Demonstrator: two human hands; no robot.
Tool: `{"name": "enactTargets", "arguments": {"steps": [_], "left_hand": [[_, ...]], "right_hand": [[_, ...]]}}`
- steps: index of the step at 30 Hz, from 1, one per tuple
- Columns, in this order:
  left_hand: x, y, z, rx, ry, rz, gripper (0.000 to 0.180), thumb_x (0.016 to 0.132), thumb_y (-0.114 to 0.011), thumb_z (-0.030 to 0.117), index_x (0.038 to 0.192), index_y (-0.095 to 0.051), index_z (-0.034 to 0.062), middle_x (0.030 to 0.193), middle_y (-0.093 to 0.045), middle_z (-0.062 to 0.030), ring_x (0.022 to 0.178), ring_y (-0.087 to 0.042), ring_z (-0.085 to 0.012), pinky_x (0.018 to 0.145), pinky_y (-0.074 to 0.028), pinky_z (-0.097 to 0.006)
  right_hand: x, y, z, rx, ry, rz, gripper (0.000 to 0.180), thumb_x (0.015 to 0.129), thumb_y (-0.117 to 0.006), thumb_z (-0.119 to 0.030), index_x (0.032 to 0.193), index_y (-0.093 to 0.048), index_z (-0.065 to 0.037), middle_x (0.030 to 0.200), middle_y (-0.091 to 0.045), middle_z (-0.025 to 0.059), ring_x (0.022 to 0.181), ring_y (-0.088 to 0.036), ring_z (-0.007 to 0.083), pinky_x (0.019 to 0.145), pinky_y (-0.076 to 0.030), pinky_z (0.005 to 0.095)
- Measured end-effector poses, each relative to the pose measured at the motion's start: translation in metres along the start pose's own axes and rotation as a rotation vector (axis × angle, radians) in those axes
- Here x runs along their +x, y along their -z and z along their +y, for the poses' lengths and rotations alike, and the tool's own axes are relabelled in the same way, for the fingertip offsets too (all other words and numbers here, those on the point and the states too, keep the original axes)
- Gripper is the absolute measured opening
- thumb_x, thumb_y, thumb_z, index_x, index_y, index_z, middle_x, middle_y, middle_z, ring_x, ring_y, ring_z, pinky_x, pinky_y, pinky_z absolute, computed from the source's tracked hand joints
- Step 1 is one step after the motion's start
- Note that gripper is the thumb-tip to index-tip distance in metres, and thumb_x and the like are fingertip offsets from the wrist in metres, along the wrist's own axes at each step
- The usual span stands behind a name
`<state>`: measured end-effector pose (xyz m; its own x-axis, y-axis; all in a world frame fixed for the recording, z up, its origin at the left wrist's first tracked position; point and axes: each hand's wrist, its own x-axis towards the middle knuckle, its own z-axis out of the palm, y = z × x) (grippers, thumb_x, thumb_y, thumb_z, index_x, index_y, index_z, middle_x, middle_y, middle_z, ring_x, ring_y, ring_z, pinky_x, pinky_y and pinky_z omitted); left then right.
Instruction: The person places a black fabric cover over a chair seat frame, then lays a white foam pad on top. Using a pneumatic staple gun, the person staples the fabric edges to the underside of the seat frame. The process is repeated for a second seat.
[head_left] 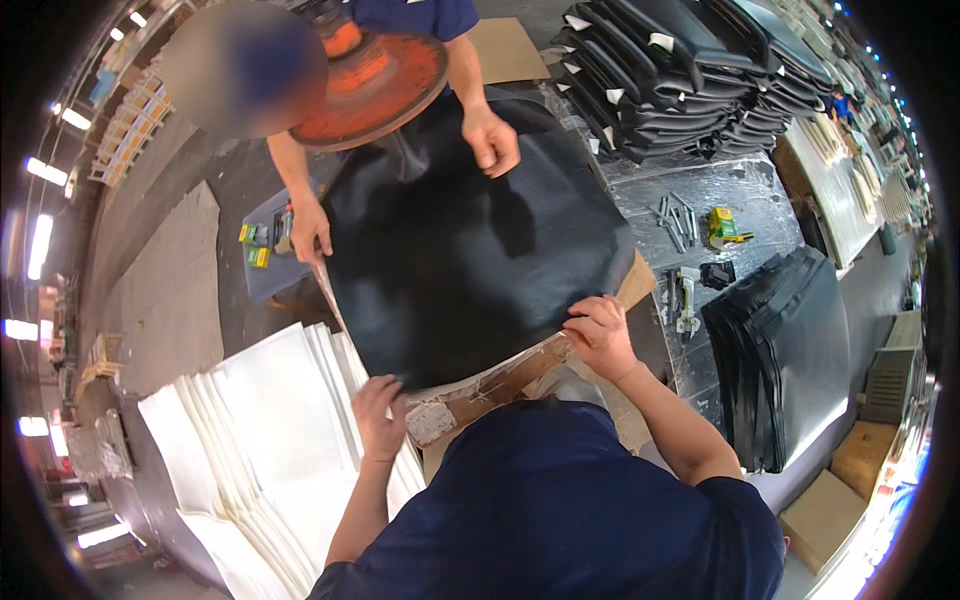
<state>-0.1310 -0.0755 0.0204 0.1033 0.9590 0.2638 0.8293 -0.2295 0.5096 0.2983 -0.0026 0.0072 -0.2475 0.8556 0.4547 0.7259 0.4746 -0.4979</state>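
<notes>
A sheet of black leather-like material (pixel 440 270) lies spread in front of me over a work surface, its near edge running between my hands. At the near left corner, my left hand (pixel 379 418) is closed, its fingers curled on the edge of the sheet. My right hand (pixel 601 336) pinches the near right edge, fingers bent over it. Across from me a co-worker's one hand (pixel 491 140) is closed above the far part of the sheet. The co-worker's other hand (pixel 309 230) rests at its left edge.
An orange-red round disc (pixel 375 85) hangs over the far side. Stacked white sheets (pixel 275 420) stand at left. At right, a metal-topped table (pixel 705 180) carries a pile of black covers (pixel 690 75), folded black sheets (pixel 785 350), several metal rods (pixel 677 222) and a yellow-green box (pixel 722 222).
</notes>
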Motion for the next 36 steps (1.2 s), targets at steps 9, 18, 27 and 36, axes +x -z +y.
{"name": "enactTargets", "arguments": {"steps": [9, 18, 27, 36], "left_hand": [[0.064, -0.012, -0.07, -0.511, 0.868, 0.313, 0.046, 0.109, -0.069, 0.037, 0.136, -0.072, -0.0001, 0.115, -0.076, -0.0131, 0.099, -0.071, -0.0195, 0.086, -0.057, -0.034], [0.149, -0.01, -0.072, -0.915, 0.77, 0.224, 0.052, 0.114, -0.06, 0.048, 0.125, -0.073, -0.0012, 0.101, -0.072, -0.0052, 0.071, -0.061, -0.0095, 0.062, -0.049, -0.028], [0.134, -0.033, -0.023, -1.055, 0.767, 0.023, 0.058, 0.114, -0.058, 0.053, 0.141, -0.069, 0.0027, 0.121, -0.076, -0.0098, 0.092, -0.072, -0.0167, 0.081, -0.057, -0.033], [0.086, -0.066, 0.0, -1.007, 0.765, -0.095, 0.034, 0.113, -0.066, 0.022, 0.137, -0.07, -0.0021, 0.111, -0.076, -0.0076, 0.094, -0.071, -0.0146, 0.083, -0.058, -0.03]], "right_hand": [[-0.001, -0.02, -0.006, 1.172, -1.355, -0.122, 0.029, 0.104, -0.079, -0.035, 0.106, -0.07, -0.007, 0.094, -0.072, 0.0072, 0.083, -0.073, 0.0215, 0.075, -0.058, 0.0405], [0.001, -0.036, -0.009, 1.329, -1.465, 0.035, 0.029, 0.108, -0.074, -0.038, 0.104, -0.066, -0.011, 0.093, -0.072, 0.0079, 0.084, -0.071, 0.0249, 0.08, -0.058, 0.0443], [0.003, -0.041, -0.015, 1.322, -1.475, 0.061, 0.028, 0.109, -0.071, -0.033, 0.102, -0.06, -0.008, 0.093, -0.071, 0.0121, 0.08, -0.072, 0.0266, 0.076, -0.061, 0.0456], [-0.005, -0.041, 0.002, 1.361, -1.487, -0.006, 0.031, 0.112, -0.067, -0.033, 0.11, -0.055, -0.005, 0.1, -0.07, 0.0168, 0.086, -0.073, 0.0312, 0.074, -0.06, 0.0459]]}}
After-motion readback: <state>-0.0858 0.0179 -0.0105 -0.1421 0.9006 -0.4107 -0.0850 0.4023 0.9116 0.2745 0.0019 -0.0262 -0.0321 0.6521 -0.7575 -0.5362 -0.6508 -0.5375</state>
